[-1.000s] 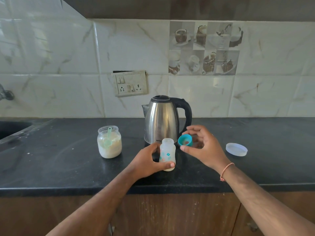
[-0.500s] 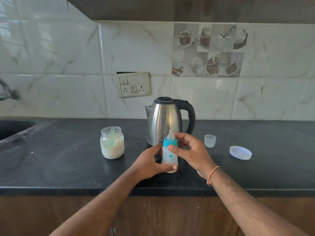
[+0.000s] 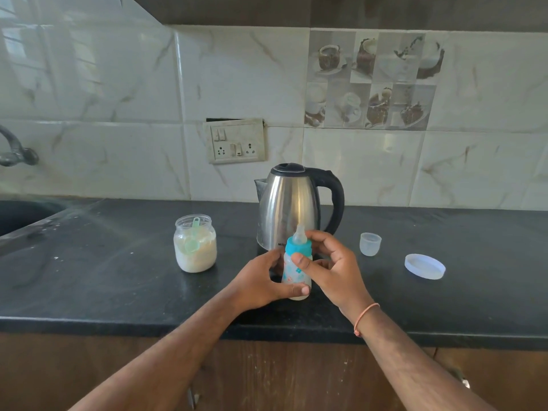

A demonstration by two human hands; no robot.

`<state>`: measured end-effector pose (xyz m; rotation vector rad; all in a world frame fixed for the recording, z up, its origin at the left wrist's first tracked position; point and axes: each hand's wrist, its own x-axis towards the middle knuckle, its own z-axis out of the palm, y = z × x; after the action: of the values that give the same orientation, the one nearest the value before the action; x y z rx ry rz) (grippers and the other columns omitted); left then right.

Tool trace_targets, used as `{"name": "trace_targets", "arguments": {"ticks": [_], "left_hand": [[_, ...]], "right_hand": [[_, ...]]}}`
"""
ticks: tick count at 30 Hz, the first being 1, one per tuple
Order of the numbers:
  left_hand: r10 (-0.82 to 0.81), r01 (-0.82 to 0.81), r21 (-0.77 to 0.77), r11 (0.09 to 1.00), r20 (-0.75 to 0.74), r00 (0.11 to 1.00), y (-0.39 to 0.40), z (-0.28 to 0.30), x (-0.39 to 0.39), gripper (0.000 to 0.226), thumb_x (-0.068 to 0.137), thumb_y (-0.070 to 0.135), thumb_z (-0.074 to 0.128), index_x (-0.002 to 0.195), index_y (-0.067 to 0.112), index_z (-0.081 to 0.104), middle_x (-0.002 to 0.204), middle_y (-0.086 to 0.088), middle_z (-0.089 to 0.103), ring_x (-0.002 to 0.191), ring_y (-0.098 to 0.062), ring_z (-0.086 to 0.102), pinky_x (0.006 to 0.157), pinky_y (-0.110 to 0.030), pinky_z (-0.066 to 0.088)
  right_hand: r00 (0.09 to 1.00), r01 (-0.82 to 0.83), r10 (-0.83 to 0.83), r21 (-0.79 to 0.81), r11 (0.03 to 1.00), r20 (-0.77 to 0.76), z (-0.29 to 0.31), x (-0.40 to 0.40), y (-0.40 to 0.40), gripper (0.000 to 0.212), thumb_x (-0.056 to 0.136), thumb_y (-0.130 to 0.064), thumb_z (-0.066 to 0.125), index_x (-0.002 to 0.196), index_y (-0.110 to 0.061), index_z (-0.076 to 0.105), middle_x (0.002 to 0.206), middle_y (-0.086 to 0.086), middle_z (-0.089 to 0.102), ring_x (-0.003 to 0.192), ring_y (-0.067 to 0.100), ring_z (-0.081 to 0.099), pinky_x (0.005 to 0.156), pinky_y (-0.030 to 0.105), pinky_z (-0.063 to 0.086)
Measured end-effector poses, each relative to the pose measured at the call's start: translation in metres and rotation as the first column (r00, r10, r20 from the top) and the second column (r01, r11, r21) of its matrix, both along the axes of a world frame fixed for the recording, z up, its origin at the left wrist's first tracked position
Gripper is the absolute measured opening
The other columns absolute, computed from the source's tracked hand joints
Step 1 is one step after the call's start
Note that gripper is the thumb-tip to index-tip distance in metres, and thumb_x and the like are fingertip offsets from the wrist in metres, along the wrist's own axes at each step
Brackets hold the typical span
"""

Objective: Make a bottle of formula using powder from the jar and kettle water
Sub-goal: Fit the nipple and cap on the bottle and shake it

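Note:
A small baby bottle (image 3: 292, 277) with milky contents stands on the black counter (image 3: 118, 286) in front of the steel kettle (image 3: 292, 207). My left hand (image 3: 264, 281) grips the bottle's body from the left. My right hand (image 3: 332, 269) pinches the teal nipple collar (image 3: 298, 246) on the bottle's neck with thumb and fingers. The open glass jar (image 3: 195, 244) of white powder, with a green scoop inside, stands to the left.
A clear bottle cap (image 3: 370, 244) and the white jar lid (image 3: 424, 266) lie on the counter to the right. A sink (image 3: 20, 215) and a tap (image 3: 14, 151) are at the far left. A wall socket (image 3: 235, 141) sits behind the kettle.
My right hand brought the teal nipple collar from beside the bottle onto its neck and now holds it there. My left hand kept its grip on the bottle.

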<state>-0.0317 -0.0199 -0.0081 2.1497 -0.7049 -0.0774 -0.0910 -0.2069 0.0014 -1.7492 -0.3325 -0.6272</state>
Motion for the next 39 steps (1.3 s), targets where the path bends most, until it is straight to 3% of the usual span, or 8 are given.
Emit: {"name": "trace_targets", "arguments": {"ticks": [7,13,19,22,25,29,36,39], "left_hand": [[-0.003,0.003,0.009,1.000,0.014,1.000,-0.0001,0.0000,-0.0002,0.077,0.080,0.057,0.088,0.145,0.035,0.052,0.129,0.018,0.069,0.117,-0.006,0.068,0.104,-0.029,0.058],[0.004,-0.004,0.007,1.000,0.026,1.000,0.0009,-0.0022,0.0003,0.077,0.079,0.058,0.089,0.144,0.036,0.052,0.127,0.019,0.068,0.116,-0.005,0.068,0.102,-0.027,0.058],[0.011,-0.012,0.018,1.000,0.021,1.000,-0.0001,-0.0005,-0.0004,0.072,0.082,0.054,0.087,0.142,0.040,0.049,0.127,0.023,0.064,0.114,-0.001,0.065,0.091,-0.013,0.052],[0.013,-0.014,0.017,1.000,0.027,1.000,0.0003,-0.0012,0.0000,0.074,0.082,0.056,0.087,0.143,0.039,0.050,0.127,0.023,0.065,0.114,0.000,0.065,0.091,-0.013,0.052],[0.017,-0.017,0.014,1.000,0.025,1.000,-0.0001,-0.0007,-0.0005,0.072,0.082,0.056,0.087,0.141,0.041,0.049,0.125,0.023,0.065,0.113,0.000,0.065,0.091,-0.013,0.052],[0.018,-0.019,0.017,1.000,0.021,1.000,-0.0002,-0.0014,-0.0008,0.075,0.081,0.057,0.087,0.143,0.039,0.050,0.126,0.022,0.065,0.114,-0.001,0.065,0.093,-0.016,0.053],[0.011,-0.012,0.020,1.000,0.031,0.999,-0.0007,0.0008,-0.0023,0.078,0.082,0.058,0.086,0.146,0.037,0.048,0.130,0.020,0.066,0.116,-0.003,0.065,0.098,-0.018,0.053],[0.020,-0.021,0.017,1.000,0.023,1.000,-0.0016,0.0004,-0.0025,0.076,0.082,0.057,0.086,0.144,0.037,0.049,0.130,0.020,0.066,0.115,-0.004,0.066,0.098,-0.018,0.054]], "right_hand": [[0.998,0.069,-0.069,-0.020,0.997,0.015,0.0020,-0.0031,0.0046,0.041,0.078,-0.053,0.082,0.116,-0.047,0.065,0.112,-0.036,0.069,0.110,0.000,0.067,0.080,0.017,0.060],[0.993,0.115,-0.114,-0.044,0.992,0.032,-0.0008,-0.0010,0.0062,0.040,0.083,-0.044,0.089,0.115,-0.048,0.065,0.112,-0.033,0.069,0.106,0.005,0.067,0.079,0.023,0.063],[0.985,0.169,-0.167,-0.070,0.983,0.041,-0.0011,-0.0004,0.0079,0.057,0.070,-0.068,0.082,0.116,-0.045,0.058,0.114,-0.033,0.063,0.108,0.001,0.063,0.081,0.024,0.062],[0.992,0.124,-0.122,-0.067,0.990,0.035,-0.0015,0.0003,0.0069,0.060,0.076,-0.056,0.089,0.125,-0.046,0.056,0.123,-0.036,0.062,0.117,0.000,0.063,0.087,0.027,0.061],[0.995,0.103,-0.102,-0.067,0.992,0.015,-0.0026,-0.0001,0.0056,0.063,0.081,-0.048,0.090,0.135,-0.043,0.057,0.126,-0.035,0.065,0.122,-0.005,0.061,0.089,0.019,0.058],[0.989,0.146,-0.143,-0.066,0.987,0.045,-0.0028,-0.0008,0.0065,0.054,0.081,-0.046,0.090,0.124,-0.049,0.058,0.122,-0.029,0.066,0.117,-0.004,0.061,0.081,0.011,0.056],[0.995,0.094,-0.092,-0.071,0.993,0.025,-0.0032,-0.0004,0.0053,0.054,0.083,-0.046,0.088,0.128,-0.054,0.058,0.125,-0.042,0.063,0.123,-0.008,0.059,0.085,0.013,0.058],[0.992,0.123,-0.120,-0.079,0.989,0.040,-0.0041,-0.0001,0.0055,0.048,0.084,-0.047,0.088,0.122,-0.054,0.060,0.120,-0.036,0.066,0.119,-0.006,0.061,0.082,0.014,0.059]]}}
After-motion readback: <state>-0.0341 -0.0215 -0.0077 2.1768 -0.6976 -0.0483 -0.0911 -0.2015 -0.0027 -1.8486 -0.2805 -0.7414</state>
